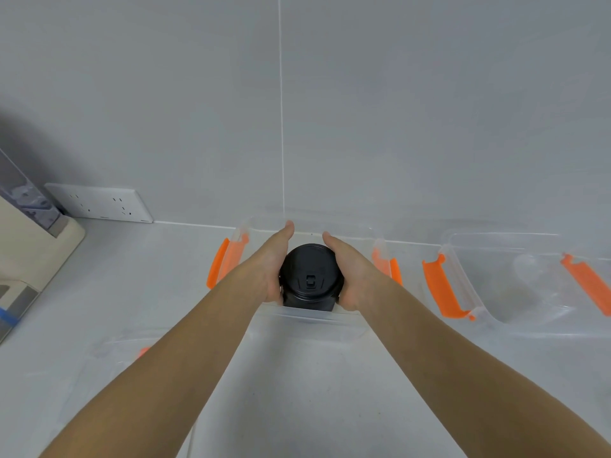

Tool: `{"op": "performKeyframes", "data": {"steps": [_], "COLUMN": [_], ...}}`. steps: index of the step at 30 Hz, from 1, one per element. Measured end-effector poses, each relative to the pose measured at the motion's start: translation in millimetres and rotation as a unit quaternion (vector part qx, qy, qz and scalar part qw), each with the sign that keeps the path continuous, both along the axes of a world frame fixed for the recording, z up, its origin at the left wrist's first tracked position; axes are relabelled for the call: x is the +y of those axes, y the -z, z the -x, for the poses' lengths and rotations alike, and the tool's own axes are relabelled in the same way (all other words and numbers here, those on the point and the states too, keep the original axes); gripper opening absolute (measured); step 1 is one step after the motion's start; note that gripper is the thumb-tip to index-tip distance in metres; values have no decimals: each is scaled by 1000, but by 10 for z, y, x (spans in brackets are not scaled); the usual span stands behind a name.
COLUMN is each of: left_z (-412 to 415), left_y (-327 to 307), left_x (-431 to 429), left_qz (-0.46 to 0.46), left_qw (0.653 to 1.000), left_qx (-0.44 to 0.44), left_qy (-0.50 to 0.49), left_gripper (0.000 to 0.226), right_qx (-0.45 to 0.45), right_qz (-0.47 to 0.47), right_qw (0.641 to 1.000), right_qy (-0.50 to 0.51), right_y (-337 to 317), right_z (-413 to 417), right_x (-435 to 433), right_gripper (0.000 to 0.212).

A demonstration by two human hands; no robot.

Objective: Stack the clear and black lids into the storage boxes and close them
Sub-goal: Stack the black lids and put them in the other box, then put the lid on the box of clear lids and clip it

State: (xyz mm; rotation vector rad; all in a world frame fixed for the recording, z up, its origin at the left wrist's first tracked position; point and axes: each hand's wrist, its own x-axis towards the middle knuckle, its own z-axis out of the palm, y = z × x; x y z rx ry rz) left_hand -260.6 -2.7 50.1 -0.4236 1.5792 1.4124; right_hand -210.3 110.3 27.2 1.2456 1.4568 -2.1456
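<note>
Stack of black lids (310, 279) sits pressed between your palms, inside the clear storage box (310, 317). Your left hand (272, 262) and right hand (352, 271) clasp it, fingers extended forward. Second box (515, 285), orange latches, lies well right of your right fingers

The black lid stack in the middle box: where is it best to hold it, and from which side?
Grip the black lid stack by its round side wall, left hand and right hand pressing from opposite sides, probably best: it is a loose column.
</note>
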Motion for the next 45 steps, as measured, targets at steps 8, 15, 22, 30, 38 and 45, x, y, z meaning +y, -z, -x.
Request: {"op": "performKeyframes", "data": {"steps": [8,15,22,30,38,45], "left_z": [35,29,-202,-791,-1283,-1582], "left_y": [16,-260,-782,-1089,-966,-652], "left_x": [-40,-221,-178,303,1070,1769], "left_qz": [36,66,56,113,135,174], "left_qw": [998,977,923,707,647,664], "left_qx": [59,202,378,697,743,713], "left_qy": [-1,30,38,39,106,145], "left_gripper": [75,62,59,67,78,74], "right_qx": [15,91,163,300,306,267], "right_qz": [-47,-118,-243,-513,-573,-546], "right_qw": [999,988,954,804,760,794], "right_qy": [-10,-45,-62,-8,14,4], "right_y": [-146,-494,-1011,-1412,-1240,-882], "right_z": [-2,-147,-582,-1256,-1790,-2086], "right_x": [-35,164,527,1014,1757,2457], "right_gripper": [56,75,83,90,91,92]}}
